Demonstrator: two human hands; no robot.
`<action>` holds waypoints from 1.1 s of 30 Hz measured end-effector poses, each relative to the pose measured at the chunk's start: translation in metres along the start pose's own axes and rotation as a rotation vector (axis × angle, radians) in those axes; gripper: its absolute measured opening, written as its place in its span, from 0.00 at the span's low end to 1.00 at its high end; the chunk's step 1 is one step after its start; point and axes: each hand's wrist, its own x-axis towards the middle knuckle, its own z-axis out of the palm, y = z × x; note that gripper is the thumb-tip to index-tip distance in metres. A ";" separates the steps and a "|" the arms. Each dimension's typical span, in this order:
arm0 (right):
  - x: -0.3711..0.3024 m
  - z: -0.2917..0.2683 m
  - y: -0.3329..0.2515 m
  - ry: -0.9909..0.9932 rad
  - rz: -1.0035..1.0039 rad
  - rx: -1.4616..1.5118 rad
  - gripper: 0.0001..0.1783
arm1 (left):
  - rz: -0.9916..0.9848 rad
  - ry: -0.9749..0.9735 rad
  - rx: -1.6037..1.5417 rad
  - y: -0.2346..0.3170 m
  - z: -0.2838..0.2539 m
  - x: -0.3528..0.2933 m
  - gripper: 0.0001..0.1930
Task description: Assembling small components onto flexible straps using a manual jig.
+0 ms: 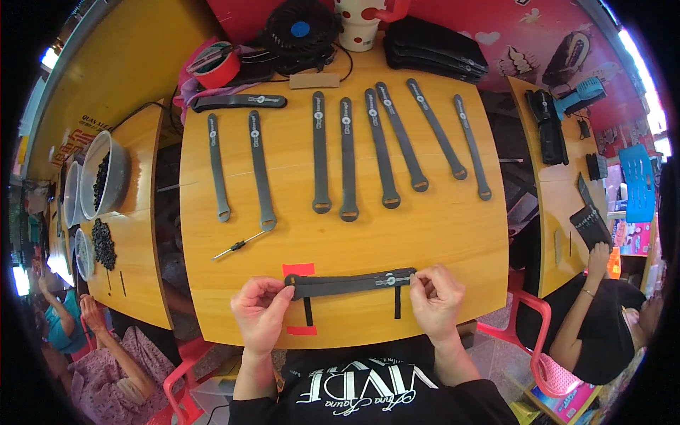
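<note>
A dark grey strap (pixel 340 285) with white print is stretched sideways near the table's front edge; a second layer shows along it. My left hand (pixel 261 312) is closed in a pinch on its slotted left end. At the other end, my right hand (pixel 437 301) pinches the strap between thumb and fingers. Below it, black strips (pixel 308 312) mark the wood, and red tape (pixel 298 269) sticks out behind its left part. Several similar straps (pixel 321 156) lie spread farther up. A thin tool with a black grip (pixel 239 246) rests beside one strap's slotted end.
At the back are a black fan (pixel 299 32), a spotted cup (pixel 355 28), a red container (pixel 214 67) and a black stack (pixel 433 49). A tub (pixel 122 185) and small black pieces (pixel 103 244) occupy the left table. People sit at both sides; a pink chair (pixel 540 322) stands right.
</note>
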 end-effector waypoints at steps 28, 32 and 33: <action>-0.008 -0.006 0.013 -0.002 0.096 0.187 0.07 | 0.029 0.015 0.063 -0.001 0.002 0.000 0.06; -0.004 -0.006 0.008 -0.001 0.073 0.163 0.07 | -0.019 0.015 -0.004 0.001 0.002 -0.002 0.06; -0.003 -0.006 0.007 -0.005 0.050 0.148 0.07 | -0.018 0.016 -0.004 0.002 0.002 -0.005 0.06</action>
